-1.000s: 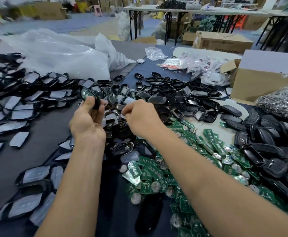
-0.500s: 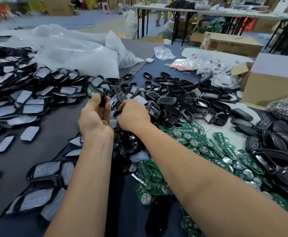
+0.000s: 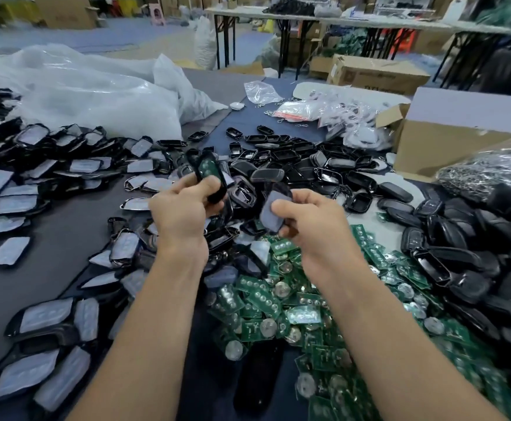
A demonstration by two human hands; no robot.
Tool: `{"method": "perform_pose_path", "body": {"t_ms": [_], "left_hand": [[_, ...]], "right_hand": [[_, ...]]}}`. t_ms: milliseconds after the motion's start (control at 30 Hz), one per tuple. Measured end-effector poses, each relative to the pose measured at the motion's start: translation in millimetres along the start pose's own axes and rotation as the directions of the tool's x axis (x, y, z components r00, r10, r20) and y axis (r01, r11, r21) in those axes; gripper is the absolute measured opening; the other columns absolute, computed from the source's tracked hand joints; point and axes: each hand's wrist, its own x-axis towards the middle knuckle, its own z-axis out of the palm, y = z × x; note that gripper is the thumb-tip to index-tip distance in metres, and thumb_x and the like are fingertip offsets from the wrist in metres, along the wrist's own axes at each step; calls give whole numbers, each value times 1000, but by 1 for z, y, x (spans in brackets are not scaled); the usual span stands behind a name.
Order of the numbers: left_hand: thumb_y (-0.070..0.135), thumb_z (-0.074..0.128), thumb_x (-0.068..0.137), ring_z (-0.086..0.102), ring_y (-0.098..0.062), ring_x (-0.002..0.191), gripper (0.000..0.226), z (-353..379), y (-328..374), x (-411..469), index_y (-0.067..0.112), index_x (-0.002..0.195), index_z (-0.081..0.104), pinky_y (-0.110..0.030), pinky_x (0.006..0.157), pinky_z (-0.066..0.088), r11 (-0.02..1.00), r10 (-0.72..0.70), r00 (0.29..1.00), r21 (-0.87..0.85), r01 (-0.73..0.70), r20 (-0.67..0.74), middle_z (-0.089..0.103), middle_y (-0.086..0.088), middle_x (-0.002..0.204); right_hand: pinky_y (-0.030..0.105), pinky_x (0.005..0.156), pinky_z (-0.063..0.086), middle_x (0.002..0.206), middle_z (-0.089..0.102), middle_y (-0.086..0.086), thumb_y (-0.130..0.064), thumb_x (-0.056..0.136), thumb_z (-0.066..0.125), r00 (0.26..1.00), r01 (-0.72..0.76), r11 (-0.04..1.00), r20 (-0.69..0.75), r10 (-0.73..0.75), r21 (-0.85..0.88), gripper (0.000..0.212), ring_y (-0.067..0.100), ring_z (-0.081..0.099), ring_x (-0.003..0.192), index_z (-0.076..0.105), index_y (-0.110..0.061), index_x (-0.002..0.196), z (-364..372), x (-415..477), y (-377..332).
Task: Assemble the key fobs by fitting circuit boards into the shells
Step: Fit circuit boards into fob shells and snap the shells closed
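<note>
Left hand (image 3: 181, 214) grips black shell (image 3: 210, 174) with green board inside, raised above the heap. Right hand (image 3: 309, 220) pinches grey-faced shell half (image 3: 274, 208). Loose circuit boards (image 3: 278, 305) heaped below; cardboard box (image 3: 460, 138) right.

The left hand (image 3: 181, 214) hides the lower end of its shell (image 3: 210, 173); the cardboard box (image 3: 460, 138) overruns the right edge.
</note>
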Motion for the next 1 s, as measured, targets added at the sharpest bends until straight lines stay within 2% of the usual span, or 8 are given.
{"method": "perform_pose_path", "body": {"t_ms": [167, 233, 333, 467, 633, 767, 933, 1000], "left_hand": [[-4, 79, 84, 76, -27, 61, 11, 25, -25, -31, 3, 87, 72, -24, 52, 57, 971, -106, 960, 233, 45, 260, 77, -12, 79], [-7, 78, 84, 75, -26, 60, 14, 33, -35, -43, 6, 86, 74, -25, 52, 58, 955, -140, 931, 295, 37, 338, 77, -10, 75], [-9, 74, 85, 74, -21, 63, 26, 39, -45, -56, 14, 97, 73, -28, 55, 60, 927, -147, 894, 373, -24, 423, 77, -3, 72], [-7, 69, 86, 71, -23, 70, 25, 39, -50, -61, 17, 90, 70, -33, 57, 61, 898, -137, 859, 428, -103, 493, 74, -12, 81], [-8, 60, 85, 66, -16, 65, 34, 40, -52, -65, 20, 97, 75, -27, 54, 56, 885, -138, 829, 443, -143, 542, 75, -6, 80], [-1, 56, 86, 66, -14, 61, 29, 40, -56, -69, 21, 85, 75, -25, 54, 54, 857, -132, 842, 487, -167, 523, 74, -3, 75], [17, 53, 66, 51, -20, 52, 10, 39, -56, -73, 22, 66, 62, -29, 47, 41, 836, -120, 864, 519, -177, 489, 59, -6, 63], [25, 56, 67, 45, -20, 52, 7, 40, -56, -75, 22, 63, 61, -29, 46, 36, 826, -98, 867, 525, -203, 488, 56, -4, 59]], "right_hand": [[18, 49, 49, 72, 74, 3, 4, 88, 74, 994, 10, 999, -106, -4, 50, 13, 6, 61, 51, 67, -6, 91, -61, -16, 3], [17, 49, 49, 76, 73, 8, 5, 87, 75, 992, 24, 998, -129, -17, 53, 14, 9, 63, 53, 67, -6, 88, -70, -18, 8], [18, 50, 50, 80, 74, 13, 6, 85, 78, 988, 58, 996, -149, -47, 70, 15, 12, 67, 56, 68, -5, 86, -74, -18, 12], [21, 51, 51, 76, 72, 14, 6, 82, 80, 982, 101, 993, -168, -90, 54, 15, 17, 66, 55, 69, -1, 88, -76, -17, 20], [27, 52, 54, 70, 75, 10, 3, 78, 84, 969, 157, 986, -188, -163, -46, 17, 20, 67, 55, 71, -8, 80, -81, -15, 27], [41, 57, 57, 70, 75, 9, -6, 72, 85, 960, 190, 971, -182, -215, -143, 17, 22, 69, 54, 73, -15, 78, -79, -15, 29], [28, 54, 54, 72, 76, 9, 0, 77, 84, 965, 181, 982, -185, -187, -48, 16, 19, 66, 55, 74, -10, 83, -79, -15, 28], [24, 54, 53, 70, 75, 8, 3, 80, 82, 965, 180, 983, -200, -171, 29, 15, 18, 64, 54, 74, -9, 83, -79, -15, 27]]}}
